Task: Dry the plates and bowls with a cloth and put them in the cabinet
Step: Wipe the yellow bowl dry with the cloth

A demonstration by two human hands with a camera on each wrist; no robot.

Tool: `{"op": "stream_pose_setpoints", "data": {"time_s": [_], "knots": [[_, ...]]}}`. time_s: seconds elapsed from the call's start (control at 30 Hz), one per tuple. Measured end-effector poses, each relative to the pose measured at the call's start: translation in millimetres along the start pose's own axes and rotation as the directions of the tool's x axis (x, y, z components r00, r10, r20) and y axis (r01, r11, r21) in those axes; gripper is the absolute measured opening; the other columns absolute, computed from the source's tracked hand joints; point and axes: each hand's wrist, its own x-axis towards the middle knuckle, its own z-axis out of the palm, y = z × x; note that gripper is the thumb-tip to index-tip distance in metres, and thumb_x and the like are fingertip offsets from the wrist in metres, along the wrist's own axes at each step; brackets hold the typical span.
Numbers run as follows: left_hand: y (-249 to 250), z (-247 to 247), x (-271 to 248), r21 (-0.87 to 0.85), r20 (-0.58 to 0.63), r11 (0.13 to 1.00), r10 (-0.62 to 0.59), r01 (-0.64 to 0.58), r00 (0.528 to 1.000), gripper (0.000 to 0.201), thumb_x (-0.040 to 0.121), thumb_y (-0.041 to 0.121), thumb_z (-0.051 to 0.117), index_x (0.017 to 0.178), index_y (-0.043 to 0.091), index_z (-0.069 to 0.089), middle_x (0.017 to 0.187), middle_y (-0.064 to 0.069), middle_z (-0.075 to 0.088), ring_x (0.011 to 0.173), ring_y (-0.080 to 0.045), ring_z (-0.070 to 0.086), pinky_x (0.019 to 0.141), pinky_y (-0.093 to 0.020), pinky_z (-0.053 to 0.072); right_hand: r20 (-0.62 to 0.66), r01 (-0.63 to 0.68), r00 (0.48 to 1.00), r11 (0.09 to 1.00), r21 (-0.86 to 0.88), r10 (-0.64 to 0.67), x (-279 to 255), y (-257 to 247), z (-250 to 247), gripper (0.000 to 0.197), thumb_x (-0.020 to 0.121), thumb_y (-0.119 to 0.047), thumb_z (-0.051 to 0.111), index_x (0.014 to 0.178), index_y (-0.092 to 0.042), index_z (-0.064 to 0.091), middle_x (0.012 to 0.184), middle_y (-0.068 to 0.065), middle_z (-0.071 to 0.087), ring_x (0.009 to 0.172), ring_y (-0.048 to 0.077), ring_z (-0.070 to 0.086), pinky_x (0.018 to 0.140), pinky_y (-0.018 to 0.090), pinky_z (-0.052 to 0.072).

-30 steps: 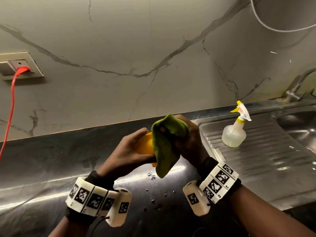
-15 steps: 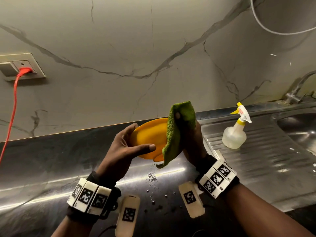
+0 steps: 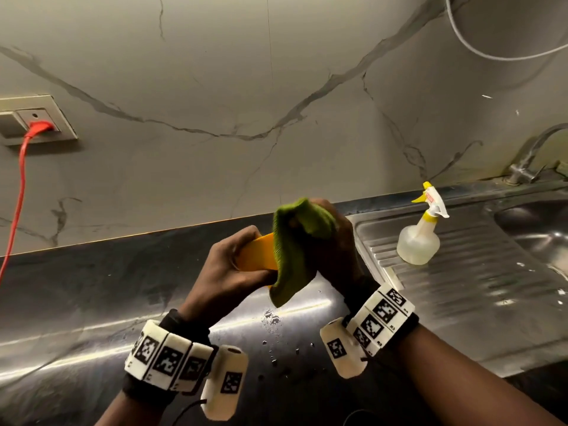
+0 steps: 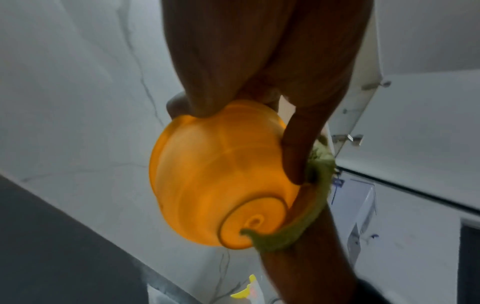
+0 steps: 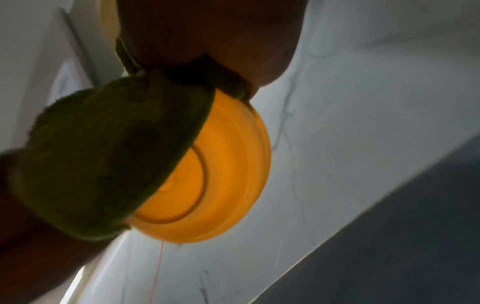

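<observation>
An orange plastic bowl (image 3: 256,252) is held in the air above the dark counter. My left hand (image 3: 227,269) grips its left side, thumb and fingers curled round the wall (image 4: 221,174). My right hand (image 3: 332,241) holds a green cloth (image 3: 295,250) wrapped over the bowl's right rim, fingers inside the cloth. In the right wrist view the cloth (image 5: 103,160) covers about half of the bowl's underside (image 5: 221,174). In the left wrist view the cloth's edge (image 4: 298,232) runs along the bowl's base. Most of the bowl is hidden in the head view.
A spray bottle (image 3: 421,238) stands on the steel drainboard (image 3: 476,287) to the right, next to the sink basin (image 3: 541,229) and tap (image 3: 528,161). Water drops (image 3: 270,318) lie on the dark counter below my hands. A red cable (image 3: 18,204) hangs from a wall socket at left.
The bowl has tilted from face-on back to edge-on. My left hand has curled tighter round it, and the cloth hand has shifted over the rim.
</observation>
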Motion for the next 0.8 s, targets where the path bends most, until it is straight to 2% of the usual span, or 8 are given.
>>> {"op": "stream_pose_setpoints", "data": {"time_s": [0.13,0.23,0.33,0.43,0.5,0.6,0.7,0.8], "knots": [[-2,-7,-4,-0.148,-0.015,0.985,-0.097,0.094,0.995,0.051,0.052,0.035,0.088,0.090,0.017,0.059,0.086,0.012,0.061,0.085,-0.010,0.065,0.067,-0.027,0.055,-0.030,-0.399,0.887,0.799,0.450,0.460,-4,1,4,0.082,0.045,-0.077,0.080,0.095,-0.015,0.063,0.079,-0.009,0.070,0.078,0.012,0.066,0.071,0.033,0.057],[2,-8,-2,-0.054,0.009,0.992,-0.116,0.117,0.993,0.061,0.050,0.048,0.090,0.097,0.024,0.060,0.092,0.020,0.062,0.091,-0.007,0.066,0.068,-0.027,0.058,-0.051,-0.335,0.923,0.862,0.381,0.381,-2,1,1,0.070,0.054,-0.075,0.077,0.093,-0.018,0.063,0.079,-0.012,0.071,0.078,0.010,0.066,0.072,0.032,0.057],[4,-2,3,0.196,0.060,0.980,0.002,-0.014,0.998,0.044,0.063,0.036,0.082,0.101,0.025,0.063,0.094,0.012,0.068,0.082,-0.006,0.065,0.067,-0.033,0.057,0.013,-0.037,0.999,0.998,0.053,0.036,2,-4,1,0.042,0.079,-0.054,0.071,0.095,-0.015,0.065,0.088,-0.014,0.068,0.082,0.004,0.064,0.073,0.022,0.054],[2,7,4,0.280,0.024,0.955,0.096,-0.099,0.995,0.032,0.064,0.033,0.075,0.095,0.029,0.066,0.083,0.010,0.071,0.072,0.000,0.060,0.065,-0.031,0.053,0.103,0.130,0.988,0.974,-0.184,-0.113,-3,-8,6,0.033,0.080,-0.033,0.070,0.098,-0.005,0.070,0.090,-0.005,0.067,0.082,0.007,0.064,0.073,0.020,0.053],[1,9,2,0.184,-0.002,0.979,0.095,-0.093,0.995,0.031,0.064,0.030,0.078,0.094,0.026,0.069,0.085,0.008,0.072,0.075,-0.005,0.063,0.066,-0.031,0.054,0.086,0.119,0.990,0.983,-0.140,-0.108,-2,-7,5,0.029,0.081,-0.034,0.071,0.101,-0.012,0.070,0.092,-0.009,0.068,0.083,0.007,0.066,0.072,0.023,0.054],[4,3,0,-0.015,-0.011,1.000,-0.003,0.003,1.000,0.032,0.061,0.024,0.084,0.084,0.015,0.063,0.079,-0.001,0.060,0.075,-0.019,0.061,0.060,-0.035,0.051,0.038,-0.052,0.998,0.986,0.160,0.047,-1,-3,-1,0.022,0.080,-0.046,0.072,0.100,-0.036,0.067,0.091,-0.025,0.069,0.085,-0.002,0.066,0.073,0.017,0.053],[3,0,-3,-0.119,-0.016,0.990,-0.079,0.076,0.997,0.046,0.055,0.031,0.086,0.084,0.012,0.057,0.079,0.007,0.057,0.078,-0.010,0.063,0.061,-0.023,0.051,-0.005,-0.315,0.938,0.857,0.408,0.347,-7,0,-1,0.069,0.057,-0.072,0.078,0.098,-0.019,0.063,0.080,-0.017,0.071,0.078,0.003,0.067,0.070,0.022,0.055],[6,0,-5,-0.080,-0.022,0.991,-0.107,0.105,0.994,0.052,0.052,0.038,0.084,0.091,0.015,0.058,0.086,0.014,0.063,0.083,-0.006,0.066,0.064,-0.024,0.056,-0.017,-0.344,0.924,0.848,0.402,0.383,-7,1,-2,0.074,0.053,-0.075,0.078,0.095,-0.017,0.062,0.078,-0.016,0.071,0.077,0.004,0.067,0.069,0.024,0.056]]}}
